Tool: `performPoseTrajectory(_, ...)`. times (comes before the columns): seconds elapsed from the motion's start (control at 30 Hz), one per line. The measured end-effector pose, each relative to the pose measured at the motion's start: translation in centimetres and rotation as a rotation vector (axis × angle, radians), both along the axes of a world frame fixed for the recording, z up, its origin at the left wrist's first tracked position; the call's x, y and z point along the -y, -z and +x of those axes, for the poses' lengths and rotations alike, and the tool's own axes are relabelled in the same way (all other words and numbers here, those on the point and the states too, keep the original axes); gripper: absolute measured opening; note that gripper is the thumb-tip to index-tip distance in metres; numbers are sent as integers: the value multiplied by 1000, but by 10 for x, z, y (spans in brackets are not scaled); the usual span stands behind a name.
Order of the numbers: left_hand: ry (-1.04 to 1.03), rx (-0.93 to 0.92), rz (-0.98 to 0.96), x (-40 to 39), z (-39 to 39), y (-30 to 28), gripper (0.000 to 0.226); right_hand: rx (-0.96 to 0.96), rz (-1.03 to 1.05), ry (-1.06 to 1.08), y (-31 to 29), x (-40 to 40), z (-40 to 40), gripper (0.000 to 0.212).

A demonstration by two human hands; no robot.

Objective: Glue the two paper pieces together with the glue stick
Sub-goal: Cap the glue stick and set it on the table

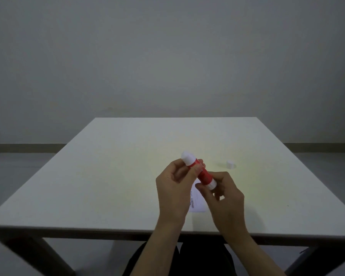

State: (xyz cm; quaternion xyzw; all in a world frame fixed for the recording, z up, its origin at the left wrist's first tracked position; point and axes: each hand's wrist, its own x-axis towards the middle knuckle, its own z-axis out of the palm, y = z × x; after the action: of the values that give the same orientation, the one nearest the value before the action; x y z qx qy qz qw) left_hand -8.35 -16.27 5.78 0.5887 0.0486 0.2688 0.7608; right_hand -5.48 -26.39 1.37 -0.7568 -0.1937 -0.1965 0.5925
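A red glue stick (204, 176) with white ends is held tilted above the table, its glue tip pointing up and away to the left. My left hand (173, 188) grips its upper part near the tip. My right hand (225, 194) pinches the white base end with the fingertips. Its white cap (229, 164) stands alone on the table to the right. Under my hands lies a white paper piece (197, 202) with small print on its left edge, partly hidden. A second paper piece cannot be made out.
The white table (108, 176) runs back to a plain grey wall. Its front edge is close to me, with dark legs below and my dark-clothed knees under it.
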Motion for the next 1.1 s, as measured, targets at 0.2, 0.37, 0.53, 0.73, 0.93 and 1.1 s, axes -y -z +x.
performPoseTrajectory(0.2,36,45,74,-7,-6,-9,21,-855,505,-711,-22,12,-3,53)
performPoseTrajectory(0.37,10,58,-1,-9,-8,-10,16,-186,222,-313,-14,4,-7,8)
performPoseTrajectory(0.53,-27,19,96,-3,-10,-5,20,-41,65,-18,3,-2,-10,25)
performPoseTrajectory(0.73,9,16,56,-12,-11,-3,20,-888,483,-727,-12,10,-2,56)
performPoseTrajectory(0.93,-21,21,-14,-16,-8,0,15,-328,320,-385,-8,0,-5,6)
performPoseTrajectory(1.1,-145,-51,37,-7,-3,9,22,49,-1,31,7,-11,-6,25)
